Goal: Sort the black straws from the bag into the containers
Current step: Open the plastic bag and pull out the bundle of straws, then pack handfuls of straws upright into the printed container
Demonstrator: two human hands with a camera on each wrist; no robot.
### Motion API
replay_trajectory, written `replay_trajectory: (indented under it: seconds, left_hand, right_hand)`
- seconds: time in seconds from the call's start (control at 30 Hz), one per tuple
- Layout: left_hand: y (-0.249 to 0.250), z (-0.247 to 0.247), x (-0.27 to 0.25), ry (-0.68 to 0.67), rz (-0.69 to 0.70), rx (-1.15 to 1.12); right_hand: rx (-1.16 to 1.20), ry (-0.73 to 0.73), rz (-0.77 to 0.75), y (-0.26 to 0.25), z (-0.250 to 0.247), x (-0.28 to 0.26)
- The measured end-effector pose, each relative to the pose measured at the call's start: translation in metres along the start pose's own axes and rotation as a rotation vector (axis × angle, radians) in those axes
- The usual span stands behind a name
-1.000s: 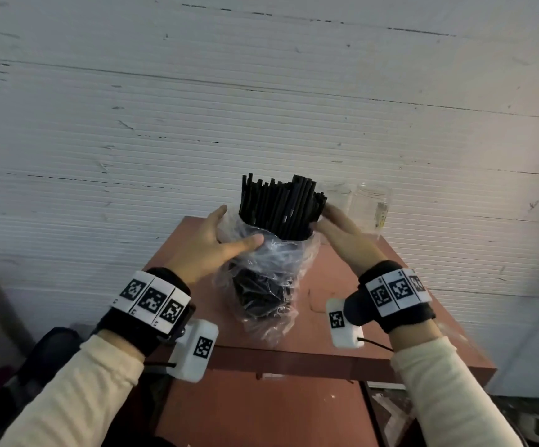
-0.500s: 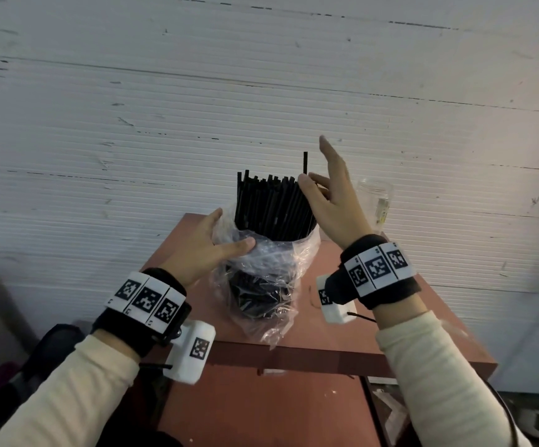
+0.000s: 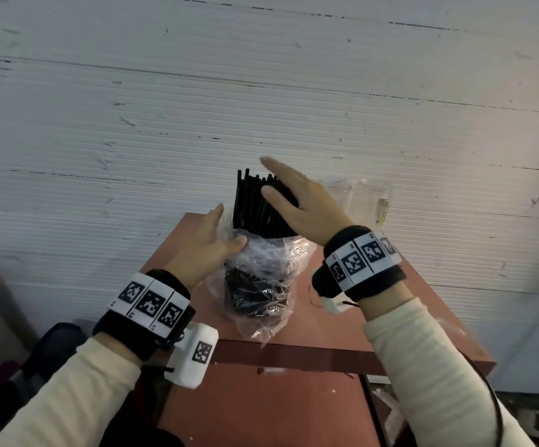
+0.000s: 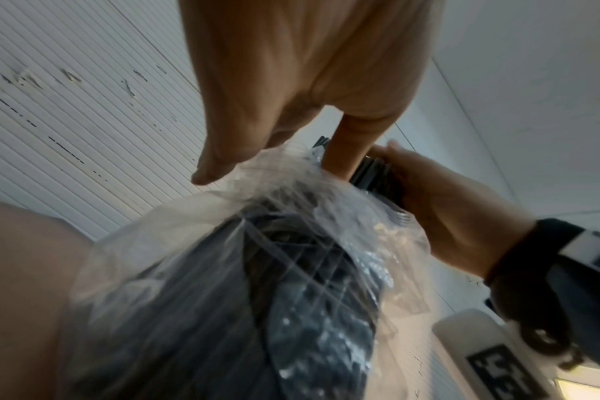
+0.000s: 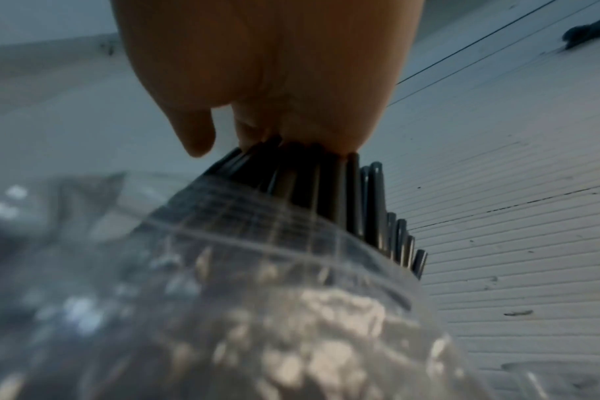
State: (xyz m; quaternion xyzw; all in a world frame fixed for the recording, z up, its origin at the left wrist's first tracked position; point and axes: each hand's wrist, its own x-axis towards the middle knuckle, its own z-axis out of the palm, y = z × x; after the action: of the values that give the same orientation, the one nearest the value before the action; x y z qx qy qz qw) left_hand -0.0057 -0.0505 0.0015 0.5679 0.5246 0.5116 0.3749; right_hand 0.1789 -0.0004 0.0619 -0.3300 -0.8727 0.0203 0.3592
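A clear plastic bag (image 3: 261, 285) full of black straws (image 3: 252, 204) stands upright on the red-brown table (image 3: 422, 301). The straw tops stick out of the bag's mouth. My left hand (image 3: 229, 227) grips the bag's upper left side, thumb on the front and fingers behind. My right hand (image 3: 264, 175) reaches over the straw tops, thumb across their front and fingers over and behind them. In the right wrist view its fingers (image 5: 257, 130) touch the straw ends (image 5: 309, 184) above the bag (image 5: 257, 297). Two clear jars (image 3: 374, 198) stand at the table's back right.
A white ribbed wall (image 3: 261, 91) rises just behind the table. The table's front edge (image 3: 294, 350) lies close below the bag. Dark objects (image 3: 52, 350) sit on the floor at lower left.
My right hand, which had raised a single straw above the bundle, has come down and left onto the straw tops. The left hand stays on the bag.
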Motion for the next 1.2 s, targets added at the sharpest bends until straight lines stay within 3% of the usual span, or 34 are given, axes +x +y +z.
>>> replay_trajectory:
  seconds: [0.1,0.33,0.63,0.73,0.8,0.97,1.07,1.2]
  left_hand:
    - [0.005,0.007,-0.005,-0.018,0.061,-0.027]
    - [-0.009,0.024,-0.002,-0.012,0.091,0.020]
    - [-0.004,0.010,0.014,0.191,0.091,0.136]
    - [0.001,-0.002,0.026,0.183,0.101,0.178]
    - [0.010,-0.006,0.034,0.224,0.115,0.086]
    - [0.045,-0.023,0.056,0.260,0.251,0.204]
    - [0.047,-0.035,0.076,0.180,0.242,0.387]
    - [0.025,-0.037,0.095,0.039,0.144,0.570]
  right_hand:
    - [-0.200,-0.036,-0.092,0.000,0.013,0.002]
    - [-0.277,-0.085,-0.110,-0.002,0.019,0.010]
    - [-0.280,-0.110,-0.029,0.006,0.010,0.012]
    - [-0.225,-0.125,0.026,0.006,0.007,0.012]
    - [-0.139,-0.125,0.050,0.010,0.012,0.013]
    - [0.334,-0.120,0.156,0.017,0.037,0.012]
    - [0.478,-0.193,0.264,0.020,0.054,0.013]
    - [0.496,-0.289,0.391,0.037,0.074,0.016]
